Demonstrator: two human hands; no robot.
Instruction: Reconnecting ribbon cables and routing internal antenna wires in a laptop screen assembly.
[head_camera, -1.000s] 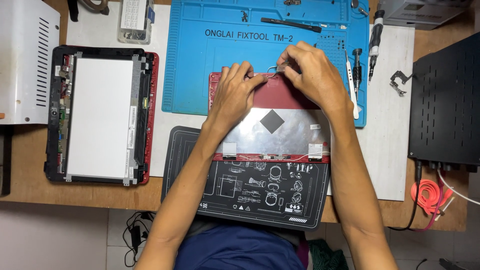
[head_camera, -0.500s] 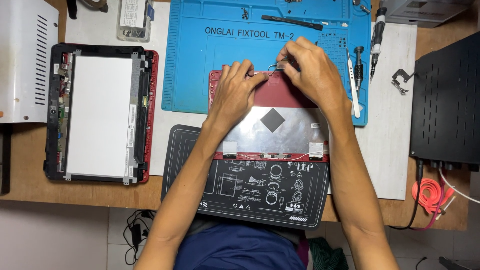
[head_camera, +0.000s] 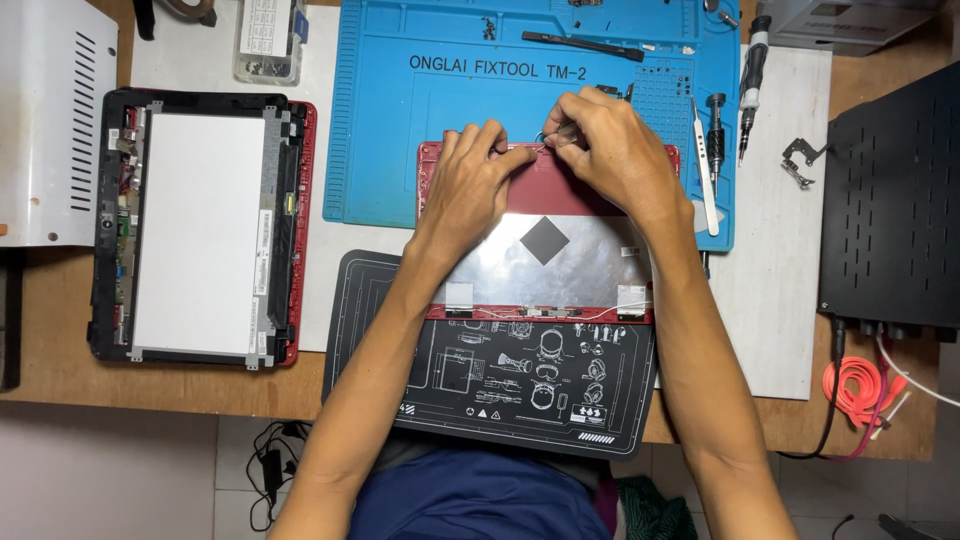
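Note:
A red laptop lid cover (head_camera: 575, 195) lies inside up, its lower part lined with silver foil (head_camera: 580, 265) that bears a dark diamond-shaped pad. My left hand (head_camera: 472, 190) rests on the cover's upper left, fingertips curled at its top edge. My right hand (head_camera: 612, 152) sits at the top edge just right of it. Its thumb and fingers pinch a thin wire (head_camera: 545, 147) running along that edge. The two hands' fingertips nearly meet. Part of the cover's top edge is hidden under both hands.
The cover spans a blue repair mat (head_camera: 450, 110) and a black printed mat (head_camera: 500, 385). A red-framed screen panel (head_camera: 200, 230) lies to the left beside a white box (head_camera: 40, 120). Screwdrivers (head_camera: 750, 70), white tweezers (head_camera: 702, 175), a black device (head_camera: 890, 200) and an orange cable (head_camera: 860, 385) are on the right.

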